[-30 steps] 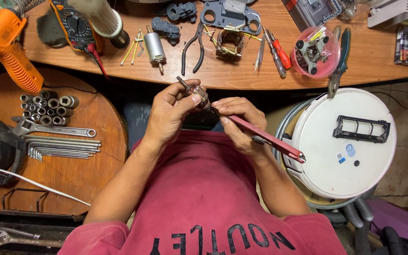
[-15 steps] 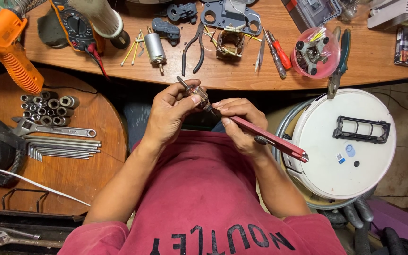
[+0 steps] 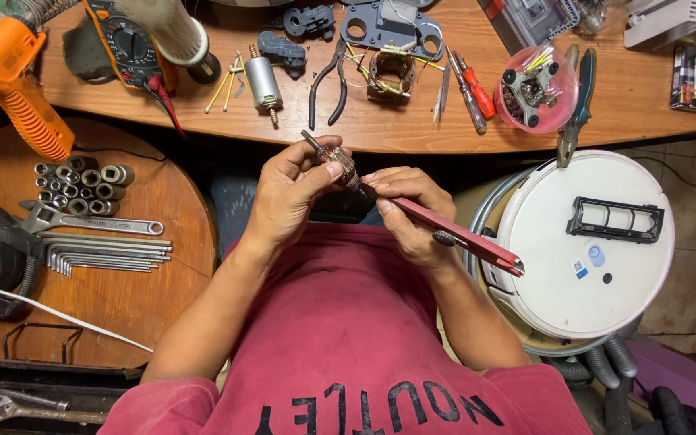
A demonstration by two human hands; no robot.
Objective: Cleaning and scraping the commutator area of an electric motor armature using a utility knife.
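Note:
My left hand grips a small motor rotor with a thin metal shaft pointing up to the left, held just below the edge of the wooden workbench. My right hand holds a red-handled utility knife, its tip set against the rotor's lower end. The knife's handle runs down to the right, past my wrist, toward the white round robot vacuum. Both hands hover above my lap and red shirt.
On the bench lie a small grey motor, black pliers, a stator with copper windings, red screwdrivers, a pink bowl of parts, green pliers, a multimeter. An orange heat gun, sockets, wrench and hex keys occupy the round table at left.
Both hands stay in the same place with the rotor and knife; the knife shifts only slightly against the rotor.

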